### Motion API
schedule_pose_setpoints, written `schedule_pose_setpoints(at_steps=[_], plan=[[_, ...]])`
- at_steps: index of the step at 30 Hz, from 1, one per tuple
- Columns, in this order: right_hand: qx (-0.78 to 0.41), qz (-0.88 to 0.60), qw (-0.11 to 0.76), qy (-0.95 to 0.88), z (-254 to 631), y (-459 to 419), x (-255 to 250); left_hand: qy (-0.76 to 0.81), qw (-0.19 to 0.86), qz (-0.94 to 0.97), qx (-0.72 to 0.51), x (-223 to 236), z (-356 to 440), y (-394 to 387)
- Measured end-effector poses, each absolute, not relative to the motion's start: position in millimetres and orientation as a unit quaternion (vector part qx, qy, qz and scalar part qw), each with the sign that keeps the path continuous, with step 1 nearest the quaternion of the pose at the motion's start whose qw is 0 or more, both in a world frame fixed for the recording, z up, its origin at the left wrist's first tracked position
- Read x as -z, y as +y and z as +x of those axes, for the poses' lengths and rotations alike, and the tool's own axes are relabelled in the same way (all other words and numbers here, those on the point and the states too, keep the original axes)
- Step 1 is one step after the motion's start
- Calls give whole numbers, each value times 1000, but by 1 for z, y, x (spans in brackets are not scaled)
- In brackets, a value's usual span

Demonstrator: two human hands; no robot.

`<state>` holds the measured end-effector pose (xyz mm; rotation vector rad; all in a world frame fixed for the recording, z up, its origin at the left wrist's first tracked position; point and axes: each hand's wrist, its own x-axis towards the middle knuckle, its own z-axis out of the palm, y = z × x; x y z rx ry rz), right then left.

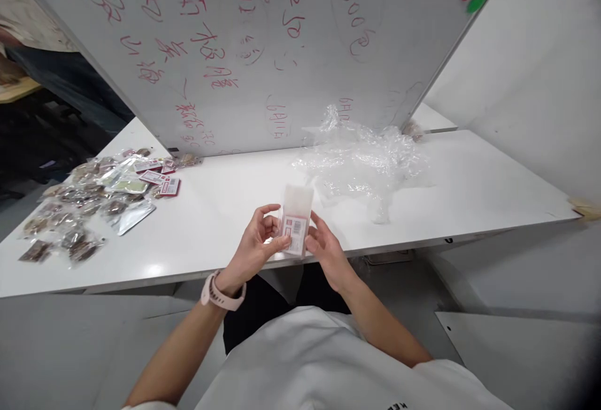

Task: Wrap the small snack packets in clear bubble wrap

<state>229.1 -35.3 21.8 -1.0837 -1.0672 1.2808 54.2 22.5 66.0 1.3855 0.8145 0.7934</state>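
Observation:
Above the table's front edge, a clear plastic bag (299,200) with a small white-and-red printed box (295,235) inside it is held between both hands. My left hand (260,241) grips the bag's left side, its thumb lying across the box's printed face. On the other side, my right hand (326,247) pinches the right edge with thumb and fingers. The bag's upper part stands out flat beyond the box. A barcode shows on the box, but its small print is too blurred to read.
On the white table (225,210), a pile of clear-wrapped packets (79,203) lies left, with several red-and-white boxes (169,186) at its edge. Crumpled clear plastic bags (361,159) are heaped to the right. A whiteboard (263,41) stands behind. Another person's legs (70,78) show far left.

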Motion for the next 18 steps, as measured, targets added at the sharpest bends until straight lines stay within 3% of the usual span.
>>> schedule_pose_setpoints(at_steps=[3, 8, 14, 18], plan=[[-463, -490, 575, -464, 229, -57, -26, 317, 581, 615, -428, -63, 88, 11], [-211, -617, 596, -469, 267, -71, -26, 268, 551, 672, -416, -63, 143, 2], [92, -614, 736, -270, 444, -6, -53, 361, 369, 746, -420, -51, 125, 18], [56, -669, 719, -181, 579, 77, -68, 522, 172, 738, -391, -8, 69, 28]])
